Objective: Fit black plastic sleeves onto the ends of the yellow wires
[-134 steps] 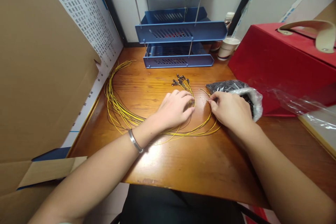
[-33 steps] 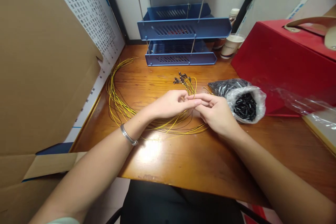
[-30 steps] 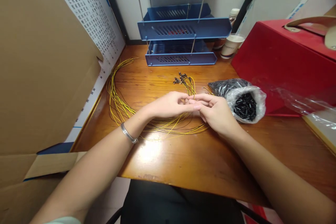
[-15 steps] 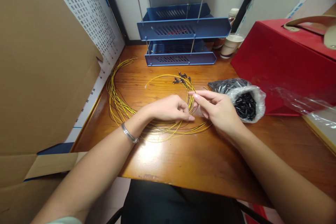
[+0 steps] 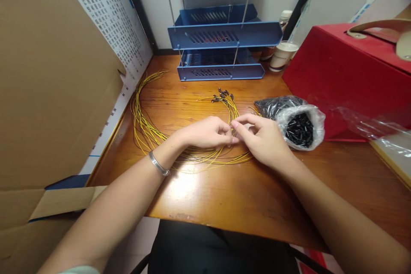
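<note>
A loose loop of thin yellow wires (image 5: 144, 126) lies on the wooden desk (image 5: 224, 197). One end of the bundle carries small dark caps (image 5: 222, 95). My left hand (image 5: 208, 132) rests on the wires near the middle, its fingers curled and pinching them. My right hand (image 5: 261, 139) is just to its right, fingertips touching the left hand's, thumb and forefinger pinched on a yellow wire. A clear plastic bag of small black caps (image 5: 297, 126) lies beside my right hand.
A blue three-tier paper tray (image 5: 224, 36) stands at the back of the desk, with paper cups (image 5: 282, 55) beside it. A red box with a tan handle (image 5: 353, 72) fills the right side. Cardboard panels (image 5: 48, 85) wall off the left.
One wire that arced up over the desk half a second ago has dropped back onto the bundle. My right hand has come down and left to meet my left hand.
</note>
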Demonstrator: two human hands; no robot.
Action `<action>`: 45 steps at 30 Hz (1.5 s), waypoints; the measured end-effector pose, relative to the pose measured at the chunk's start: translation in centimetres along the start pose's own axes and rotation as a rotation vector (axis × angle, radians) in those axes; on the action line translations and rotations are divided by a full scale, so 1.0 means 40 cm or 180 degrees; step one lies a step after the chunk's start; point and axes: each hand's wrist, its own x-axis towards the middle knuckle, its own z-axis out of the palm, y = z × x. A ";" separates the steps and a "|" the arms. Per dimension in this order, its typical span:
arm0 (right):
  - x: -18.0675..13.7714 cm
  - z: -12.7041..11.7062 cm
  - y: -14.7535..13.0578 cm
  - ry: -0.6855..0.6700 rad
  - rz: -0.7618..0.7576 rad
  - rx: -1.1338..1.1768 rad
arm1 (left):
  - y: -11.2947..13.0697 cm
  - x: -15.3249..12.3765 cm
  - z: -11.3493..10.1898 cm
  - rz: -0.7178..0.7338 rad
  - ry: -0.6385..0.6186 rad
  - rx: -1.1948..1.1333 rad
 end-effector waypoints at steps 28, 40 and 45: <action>-0.006 -0.008 -0.007 0.0034 -0.0438 -0.0484 | 0.010 0.000 0.001 -0.0019 -0.0044 0.0121; -0.008 -0.008 -0.009 0.0068 -0.0617 -0.0555 | 0.002 0.003 0.000 -0.0029 -0.0016 0.0008; -0.008 -0.009 -0.012 0.0113 -0.0505 -0.0629 | 0.010 0.001 -0.001 -0.0004 -0.0046 0.0164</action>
